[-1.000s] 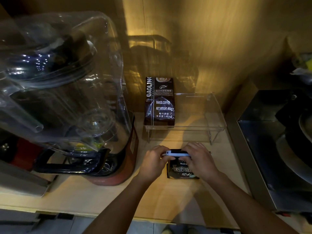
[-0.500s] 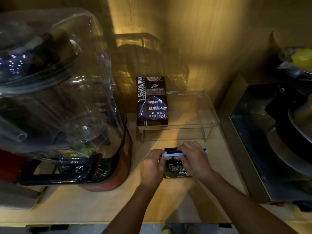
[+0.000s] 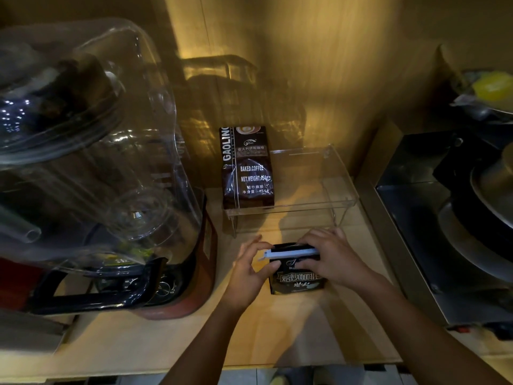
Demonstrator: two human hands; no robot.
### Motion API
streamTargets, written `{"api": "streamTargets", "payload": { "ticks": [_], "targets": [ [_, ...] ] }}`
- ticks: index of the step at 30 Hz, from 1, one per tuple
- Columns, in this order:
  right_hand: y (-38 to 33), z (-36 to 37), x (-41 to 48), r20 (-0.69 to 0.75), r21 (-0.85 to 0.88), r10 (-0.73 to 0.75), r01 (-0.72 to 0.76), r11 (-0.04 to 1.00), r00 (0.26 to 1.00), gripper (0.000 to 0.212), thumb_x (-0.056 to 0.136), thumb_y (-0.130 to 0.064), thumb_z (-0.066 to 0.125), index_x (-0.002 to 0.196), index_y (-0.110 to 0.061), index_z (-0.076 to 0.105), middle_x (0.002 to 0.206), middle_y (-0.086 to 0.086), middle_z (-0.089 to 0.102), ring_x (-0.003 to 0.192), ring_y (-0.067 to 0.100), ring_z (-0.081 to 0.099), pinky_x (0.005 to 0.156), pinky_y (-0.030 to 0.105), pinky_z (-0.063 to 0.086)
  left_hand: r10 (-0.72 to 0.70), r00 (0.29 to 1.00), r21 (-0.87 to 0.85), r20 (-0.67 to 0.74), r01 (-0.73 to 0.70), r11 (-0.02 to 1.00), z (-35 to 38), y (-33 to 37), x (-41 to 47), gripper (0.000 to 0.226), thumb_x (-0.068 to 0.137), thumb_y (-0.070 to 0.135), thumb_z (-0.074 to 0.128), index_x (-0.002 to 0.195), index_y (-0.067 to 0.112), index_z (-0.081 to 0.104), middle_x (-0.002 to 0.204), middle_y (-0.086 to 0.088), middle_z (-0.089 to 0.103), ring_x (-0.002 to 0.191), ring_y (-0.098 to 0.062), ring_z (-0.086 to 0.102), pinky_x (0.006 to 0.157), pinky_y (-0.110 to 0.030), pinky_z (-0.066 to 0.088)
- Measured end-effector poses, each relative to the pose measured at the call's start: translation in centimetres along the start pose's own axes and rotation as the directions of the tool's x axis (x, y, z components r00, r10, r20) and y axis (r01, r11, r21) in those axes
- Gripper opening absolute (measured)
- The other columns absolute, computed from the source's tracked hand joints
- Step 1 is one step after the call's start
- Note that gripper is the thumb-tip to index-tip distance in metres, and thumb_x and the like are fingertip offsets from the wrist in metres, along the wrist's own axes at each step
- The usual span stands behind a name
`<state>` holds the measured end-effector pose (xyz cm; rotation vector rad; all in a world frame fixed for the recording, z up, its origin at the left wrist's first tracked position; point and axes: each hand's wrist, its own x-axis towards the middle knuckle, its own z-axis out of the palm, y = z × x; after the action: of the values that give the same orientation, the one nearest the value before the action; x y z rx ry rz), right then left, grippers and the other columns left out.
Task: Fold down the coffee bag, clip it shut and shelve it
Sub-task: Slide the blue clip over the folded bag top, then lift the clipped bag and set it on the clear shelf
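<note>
Head view: a small dark coffee bag [image 3: 298,279] stands on the wooden tabletop [image 3: 277,334], just in front of the clear acrylic shelf [image 3: 313,190]. Its folded top is mostly hidden under a pale bag clip [image 3: 288,252] and fingers. The right hand [image 3: 333,259] is clamped over the clip and the bag's right side. The left hand [image 3: 249,269] presses its thumb on the bag's left edge, fingers spread loosely. On the shelf's left end stands a tall Gaoling coffee bag [image 3: 247,166]; the shelf right of it is bare. Left of the shelf a blender [image 3: 111,190] under a clear hood crowds the tabletop; its detail is murky in the dim light.
</note>
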<state>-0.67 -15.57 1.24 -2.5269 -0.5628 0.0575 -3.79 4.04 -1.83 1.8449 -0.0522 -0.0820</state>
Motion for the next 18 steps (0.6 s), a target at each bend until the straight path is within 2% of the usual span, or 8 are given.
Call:
{"api": "streamTargets", "payload": {
  "ticks": [2, 4, 7, 10, 13, 14, 16, 18],
  "targets": [
    [0.8, -0.9, -0.2, 0.077, 0.061, 0.078, -0.082, 0.995, 0.994, 0.044, 0.069, -0.037, 0.073, 0.108, -0.026, 0.057, 0.099, -0.014, 0.049, 0.102, 0.007, 0.037, 0.087, 0.028, 0.019, -0.101, 0.988, -0.217, 0.121, 0.125, 0.968, -0.1, -0.2, -0.2, 0.033, 0.076, 0.013, 0.071, 0.105, 0.023, 0.059, 0.124, -0.005, 0.053, 0.121, -0.021, 0.045, 0.079, -0.012, 0.047],
    [1.6, -1.3, -0.5, 0.150, 0.173, 0.162, -0.187, 0.967, 0.975, 0.051, 0.067, -0.031, 0.076, 0.113, -0.025, 0.055, 0.106, -0.010, 0.049, 0.106, 0.009, 0.036, 0.091, 0.031, 0.025, -0.174, 0.971, -0.259, 0.165, 0.213, 0.942, -0.1, -0.6, -0.3, 0.050, 0.069, 0.020, 0.075, 0.113, 0.030, 0.053, 0.127, -0.002, 0.051, 0.121, -0.019, 0.044, 0.074, -0.016, 0.049],
    [2.4, -1.1, -1.2, 0.216, 0.546, 0.271, -0.346, 0.763, 0.938, 0.067, 0.064, -0.013, 0.079, 0.122, -0.022, 0.047, 0.121, -0.002, 0.051, 0.108, 0.014, 0.051, 0.086, 0.027, 0.046, -0.272, 0.941, -0.249, 0.202, 0.318, 0.915, 0.2, -1.5, -0.2, 0.082, 0.060, 0.028, 0.079, 0.129, 0.036, 0.035, 0.130, 0.000, 0.044, 0.120, -0.020, 0.039, 0.072, -0.022, 0.046],
    [3.3, 0.3, -2.5, 0.272, 0.762, 0.324, -0.408, 0.502, 0.906, 0.082, 0.064, -0.004, 0.078, 0.129, -0.028, 0.035, 0.122, -0.007, 0.051, 0.105, 0.012, 0.055, 0.074, 0.023, 0.052, -0.282, 0.923, -0.206, 0.262, 0.339, 0.918, 1.5, -2.7, -0.2, 0.074, 0.066, 0.013, 0.079, 0.125, 0.032, 0.038, 0.128, 0.002, 0.047, 0.117, -0.014, 0.044, 0.064, -0.009, 0.049],
    [3.7, 2.7, -3.7, 0.333, 0.772, 0.335, -0.459, 0.440, 0.881, 0.076, 0.056, 0.000, 0.081, 0.118, -0.025, 0.043, 0.115, 0.002, 0.057, 0.103, 0.017, 0.059, 0.067, 0.019, 0.054, -0.302, 0.913, -0.122, 0.275, 0.345, 0.930, 2.8, -3.2, -0.2, 0.067, 0.066, 0.001, 0.077, 0.110, 0.037, 0.043, 0.118, 0.005, 0.053, 0.104, -0.002, 0.053, 0.065, -0.007, 0.049],
    [3.5, 3.5, -3.9, 0.341, 0.771, 0.331, -0.463, 0.437, 0.880, 0.076, 0.053, 0.000, 0.080, 0.116, -0.023, 0.045, 0.116, 0.007, 0.058, 0.105, 0.020, 0.059, 0.070, 0.021, 0.054, -0.290, 0.910, -0.103, 0.297, 0.333, 0.937, 3.0, -3.5, -0.1, 0.070, 0.065, -0.006, 0.075, 0.110, 0.036, 0.042, 0.116, 0.004, 0.054, 0.100, 0.000, 0.057, 0.066, -0.011, 0.052],
    [3.3, 4.8, -4.2, 0.347, 0.777, 0.318, -0.460, 0.429, 0.882, 0.083, 0.049, 0.006, 0.074, 0.123, -0.012, 0.041, 0.122, 0.018, 0.055, 0.110, 0.030, 0.057, 0.084, 0.039, 0.054, -0.270, 0.909, -0.082, 0.319, 0.310, 0.947, 3.4, -4.1, -0.1, 0.081, 0.059, -0.013, 0.074, 0.116, 0.031, 0.038, 0.119, -0.007, 0.055, 0.105, -0.009, 0.060, 0.078, -0.030, 0.057],
    [3.6, 5.4, -4.3, 0.357, 0.771, 0.341, -0.480, 0.417, 0.870, 0.085, 0.050, 0.014, 0.071, 0.126, -0.004, 0.038, 0.125, 0.024, 0.053, 0.112, 0.036, 0.054, 0.092, 0.053, 0.048, -0.332, 0.914, -0.005, 0.234, 0.343, 0.939, 3.8, -3.9, 0.3, 0.085, 0.054, -0.001, 0.080, 0.124, 0.020, 0.037, 0.126, -0.017, 0.052, 0.116, -0.028, 0.052, 0.094, -0.051, 0.047]
  ]
}}
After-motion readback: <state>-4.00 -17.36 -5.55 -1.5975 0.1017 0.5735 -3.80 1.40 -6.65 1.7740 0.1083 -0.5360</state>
